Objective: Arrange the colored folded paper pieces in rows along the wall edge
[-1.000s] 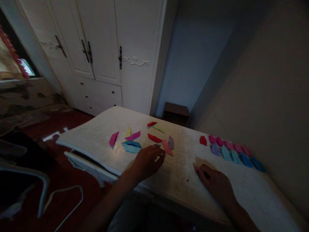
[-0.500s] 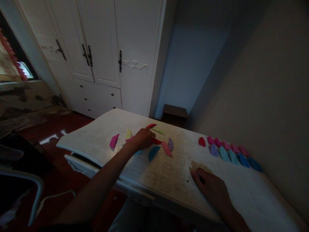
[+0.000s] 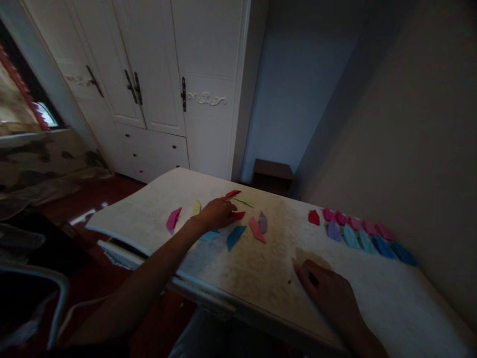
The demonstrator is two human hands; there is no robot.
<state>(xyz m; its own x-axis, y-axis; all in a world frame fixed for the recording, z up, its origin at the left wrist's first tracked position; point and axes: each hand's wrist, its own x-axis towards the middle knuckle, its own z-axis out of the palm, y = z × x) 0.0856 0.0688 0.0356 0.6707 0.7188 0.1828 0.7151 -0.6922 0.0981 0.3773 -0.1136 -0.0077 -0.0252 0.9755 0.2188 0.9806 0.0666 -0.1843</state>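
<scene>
My left hand (image 3: 218, 215) reaches over the scattered folded paper pieces, its fingers closed on a red folded paper piece (image 3: 237, 215) whose pointed end sticks out to the right. Close around it lie another red piece (image 3: 233, 193), a yellow-green piece (image 3: 245, 202), a blue piece (image 3: 236, 237), a pink piece (image 3: 257, 229) and a purple piece (image 3: 263, 222). My forearm and hand partly cover a light blue piece (image 3: 209, 235) and a pale yellow piece (image 3: 196, 207). Lower right, my right hand (image 3: 330, 291) rests on the tabletop with fingers curled in, and nothing shows in them.
On the white table (image 3: 276, 278), a magenta piece (image 3: 173, 219) lies to the left. Along the right wall stand rows of pink pieces (image 3: 354, 222) and blue pieces (image 3: 383, 246), with a red piece (image 3: 313, 217) beside them. A drawer (image 3: 121, 253) juts out at the front left.
My left hand has drawn slightly left with the red paper piece, which now lies apart from the pink one. My right hand stays in place. The view has shifted a little.
</scene>
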